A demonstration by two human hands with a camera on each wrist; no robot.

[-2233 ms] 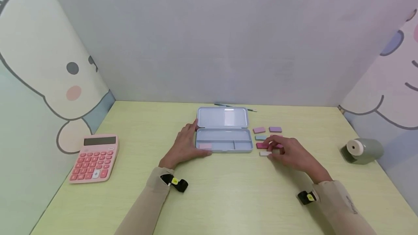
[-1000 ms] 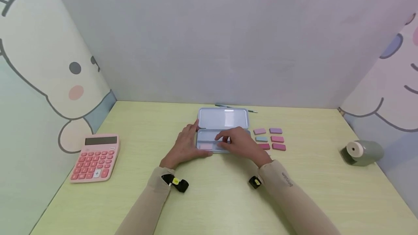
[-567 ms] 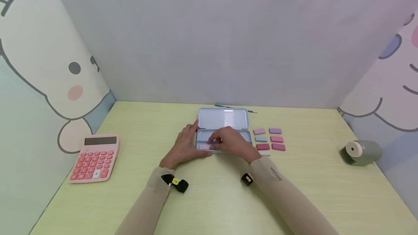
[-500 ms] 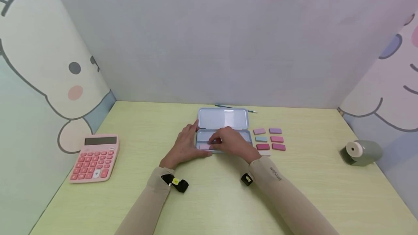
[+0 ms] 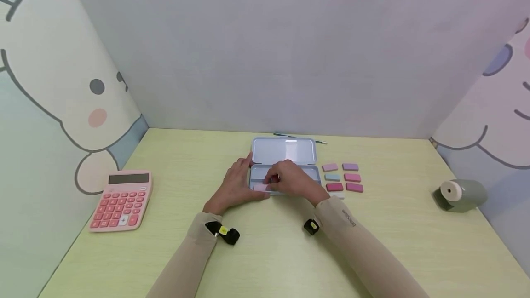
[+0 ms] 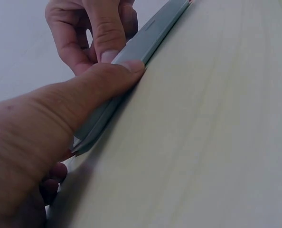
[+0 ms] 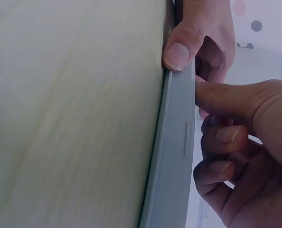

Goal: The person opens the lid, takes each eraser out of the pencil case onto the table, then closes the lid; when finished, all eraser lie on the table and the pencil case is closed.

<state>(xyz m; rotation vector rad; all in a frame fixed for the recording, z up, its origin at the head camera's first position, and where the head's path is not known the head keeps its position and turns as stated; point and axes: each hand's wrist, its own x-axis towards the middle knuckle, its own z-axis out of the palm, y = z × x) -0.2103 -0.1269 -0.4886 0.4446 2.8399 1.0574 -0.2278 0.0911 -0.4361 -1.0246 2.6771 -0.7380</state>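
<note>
An open pale-blue pencil case [image 5: 271,151] lies on the table, its lid laid back. My left hand [image 5: 234,191] grips its left end; in the left wrist view the thumb [image 6: 131,66] presses along the front edge. Inside the front compartment, at its left, lies a pale pink eraser [image 5: 259,187]. My right hand [image 5: 291,179] reaches into that compartment with curled fingers, thumb and index together at the pink eraser's right end. The case wall [image 7: 172,142] hides those fingertips in the right wrist view, and what they pinch, apparently a small eraser, is mostly covered.
Right of the case, several block erasers lie in two columns, among them a purple one [image 5: 350,167], a blue one [image 5: 332,177] and a white one [image 5: 336,194]. A pencil [image 5: 320,142] lies behind the lid. A pink calculator [image 5: 121,201] is far left, a grey-green sharpener [image 5: 459,195] far right.
My right hand has moved left from the loose erasers into the case's front compartment, sliding toward the pink eraser. It barely moves over the last half second. My left hand stays on the case.
</note>
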